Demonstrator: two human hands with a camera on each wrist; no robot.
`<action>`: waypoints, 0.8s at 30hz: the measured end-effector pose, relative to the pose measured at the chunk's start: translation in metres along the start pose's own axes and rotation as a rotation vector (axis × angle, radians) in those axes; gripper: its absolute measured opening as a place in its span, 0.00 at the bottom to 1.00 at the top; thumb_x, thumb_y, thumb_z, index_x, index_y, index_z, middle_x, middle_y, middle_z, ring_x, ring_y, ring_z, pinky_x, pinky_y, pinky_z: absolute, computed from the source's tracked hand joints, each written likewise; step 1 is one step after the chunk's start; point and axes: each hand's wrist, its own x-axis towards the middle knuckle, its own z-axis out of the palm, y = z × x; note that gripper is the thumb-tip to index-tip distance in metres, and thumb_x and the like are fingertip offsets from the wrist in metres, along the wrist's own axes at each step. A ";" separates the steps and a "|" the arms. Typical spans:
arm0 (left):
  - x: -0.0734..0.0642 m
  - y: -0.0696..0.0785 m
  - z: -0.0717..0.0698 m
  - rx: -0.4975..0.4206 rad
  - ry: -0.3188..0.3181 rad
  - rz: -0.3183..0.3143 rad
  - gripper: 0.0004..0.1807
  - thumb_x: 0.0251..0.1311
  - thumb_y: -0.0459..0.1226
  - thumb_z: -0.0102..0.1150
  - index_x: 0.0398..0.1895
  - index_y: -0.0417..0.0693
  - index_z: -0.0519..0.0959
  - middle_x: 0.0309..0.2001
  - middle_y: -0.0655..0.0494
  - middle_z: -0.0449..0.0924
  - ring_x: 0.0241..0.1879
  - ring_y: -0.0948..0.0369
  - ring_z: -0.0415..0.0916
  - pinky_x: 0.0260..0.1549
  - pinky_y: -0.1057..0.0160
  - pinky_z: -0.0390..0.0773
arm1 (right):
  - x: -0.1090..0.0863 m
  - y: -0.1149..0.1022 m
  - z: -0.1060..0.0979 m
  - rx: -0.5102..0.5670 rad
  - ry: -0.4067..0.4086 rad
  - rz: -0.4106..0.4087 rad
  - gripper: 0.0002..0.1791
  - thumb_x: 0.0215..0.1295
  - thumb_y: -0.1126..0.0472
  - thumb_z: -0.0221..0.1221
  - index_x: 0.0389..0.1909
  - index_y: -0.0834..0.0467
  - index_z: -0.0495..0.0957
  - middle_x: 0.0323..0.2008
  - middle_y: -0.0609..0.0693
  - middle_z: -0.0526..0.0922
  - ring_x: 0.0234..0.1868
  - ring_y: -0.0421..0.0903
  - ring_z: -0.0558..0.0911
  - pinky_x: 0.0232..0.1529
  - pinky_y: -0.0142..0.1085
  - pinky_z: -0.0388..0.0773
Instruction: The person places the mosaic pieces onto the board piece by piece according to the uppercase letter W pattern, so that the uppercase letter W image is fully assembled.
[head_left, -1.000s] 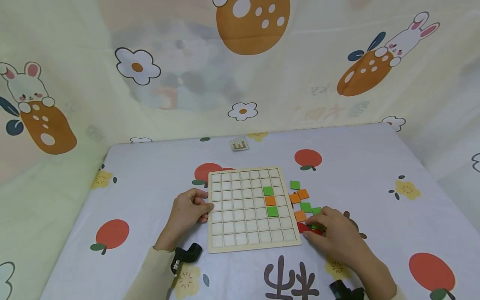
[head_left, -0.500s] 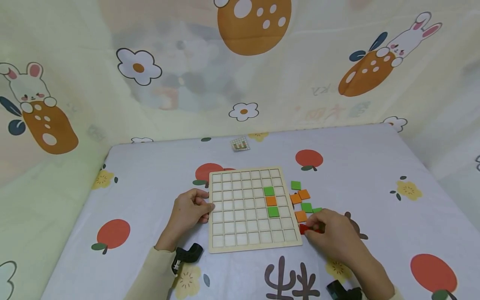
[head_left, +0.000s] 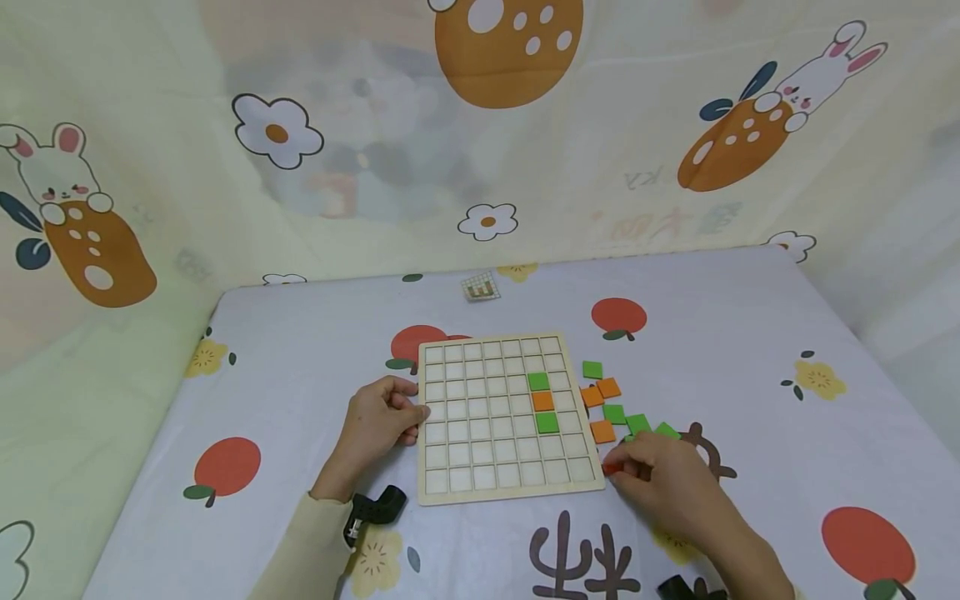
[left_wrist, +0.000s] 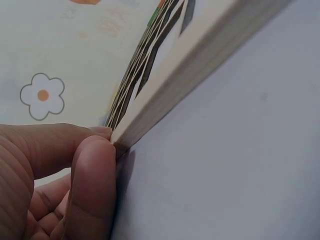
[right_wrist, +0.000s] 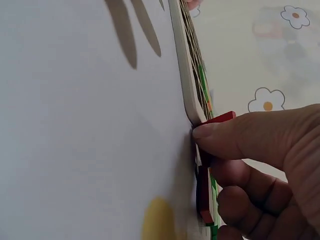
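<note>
A square wooden grid board (head_left: 480, 408) lies on the table, with two green tiles and one orange tile (head_left: 542, 402) in its right part. My left hand (head_left: 378, 421) holds the board's left edge; in the left wrist view its thumb and finger meet at the board's rim (left_wrist: 185, 75). Just off the board's lower right side, my right hand (head_left: 663, 471) pinches a red tile (right_wrist: 222, 118) between thumb and fingers. Below the fingers, another red tile (right_wrist: 204, 195) shows in the right wrist view. The right hand partly hides the tiles beneath it.
Loose green tiles (head_left: 614, 414) and orange tiles (head_left: 602, 432) lie along the board's right side. A small patterned card (head_left: 480, 287) sits behind the board near the table's back edge. A printed cloth (head_left: 360, 317) covers the table, and a patterned curtain (head_left: 375, 183) hangs behind.
My right hand has drawn slightly down and toward me with a red tile in its fingers, uncovering more green tiles. The left hand and the board have stayed in place.
</note>
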 end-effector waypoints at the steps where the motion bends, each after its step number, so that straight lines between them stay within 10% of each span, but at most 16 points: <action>1: 0.000 0.000 0.000 0.000 0.000 0.001 0.15 0.59 0.29 0.73 0.48 0.39 0.81 0.29 0.48 0.78 0.20 0.60 0.80 0.22 0.64 0.85 | -0.001 0.000 0.000 0.001 0.000 -0.004 0.16 0.54 0.72 0.72 0.29 0.44 0.88 0.24 0.34 0.75 0.29 0.34 0.71 0.28 0.28 0.72; 13: 0.000 0.000 0.000 -0.011 -0.009 0.018 0.15 0.59 0.28 0.73 0.48 0.38 0.81 0.29 0.48 0.78 0.19 0.61 0.79 0.21 0.66 0.85 | -0.003 -0.009 0.002 0.010 0.025 0.103 0.03 0.60 0.60 0.75 0.33 0.48 0.91 0.27 0.37 0.81 0.30 0.37 0.74 0.29 0.29 0.72; 24: 0.000 0.000 -0.001 -0.031 -0.021 0.033 0.15 0.59 0.27 0.73 0.47 0.36 0.81 0.28 0.49 0.78 0.19 0.62 0.79 0.21 0.66 0.85 | 0.003 -0.015 0.002 -0.037 -0.023 0.200 0.13 0.58 0.61 0.73 0.45 0.58 0.89 0.21 0.43 0.74 0.27 0.42 0.71 0.24 0.30 0.66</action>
